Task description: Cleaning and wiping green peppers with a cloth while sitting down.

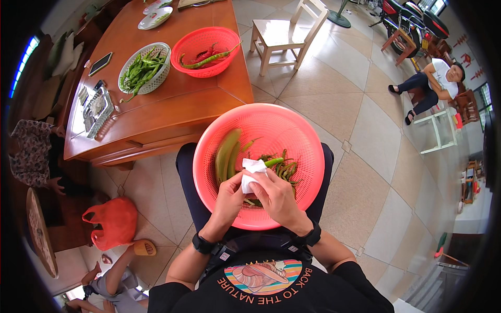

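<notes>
A large pink plastic colander (258, 113) rests across my lap. Above its middle, my left hand (231, 195) pinches one side of a crumpled white tissue (250, 178). On the other side, my right hand (277, 195) grips the same tissue. A bright green chili pepper (274, 161) sticks out beyond the tissue and my right fingers; its other end is hidden. Below the hands, the colander holds small dark green chili peppers (287, 170) at the right. Two long green gourd-like vegetables (225, 152) lie along its left wall.
On the wooden table (188, 109) stand a white basket of green peppers (145, 70), a red basket with chilies (205, 70), a glass tray (98, 109) and a phone (101, 63). A red plastic bag (117, 223) lies on the floor. A wooden chair (282, 33) stands ahead; people sit either side.
</notes>
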A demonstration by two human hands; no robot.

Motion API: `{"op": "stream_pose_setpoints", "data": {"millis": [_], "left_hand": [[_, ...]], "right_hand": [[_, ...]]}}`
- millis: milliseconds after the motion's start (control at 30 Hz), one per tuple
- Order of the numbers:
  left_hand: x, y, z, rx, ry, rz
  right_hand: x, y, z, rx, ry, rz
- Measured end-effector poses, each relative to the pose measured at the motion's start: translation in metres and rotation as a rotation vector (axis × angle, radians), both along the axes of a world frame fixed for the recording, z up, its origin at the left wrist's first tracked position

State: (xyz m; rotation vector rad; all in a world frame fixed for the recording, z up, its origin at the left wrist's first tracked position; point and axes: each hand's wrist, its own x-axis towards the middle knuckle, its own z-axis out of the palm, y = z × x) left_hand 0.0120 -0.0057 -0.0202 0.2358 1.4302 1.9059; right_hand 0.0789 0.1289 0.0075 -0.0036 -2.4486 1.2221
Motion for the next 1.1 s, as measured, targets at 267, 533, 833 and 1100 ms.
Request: {"op": "stream_pose_setpoints", "data": {"millis": [267, 533, 833, 1100], "left_hand": [[-0.001, -0.010, 0.002, -0.030, -0.101, -0.003], [-0.005, -0.007, 0.005, 0.005, -0.189, 0.050], [-0.001, -0.009, -0.014, -0.014, -0.166, -0.026], [-0.001, -0.006, 0.007, -0.049, -0.251, -0.065]], "right_hand": [[-0.003, 0.024, -0.019, 0.079, -0.076, -0.200], [0.004, 0.037, 0.003, -0.159, 0.047, -0.331], [0.003, 0.006, -0.012, 0.114, -0.048, -0.027], [-0.002, 0.045, -0.018, 0.152, 0.010, -0.274]]}}
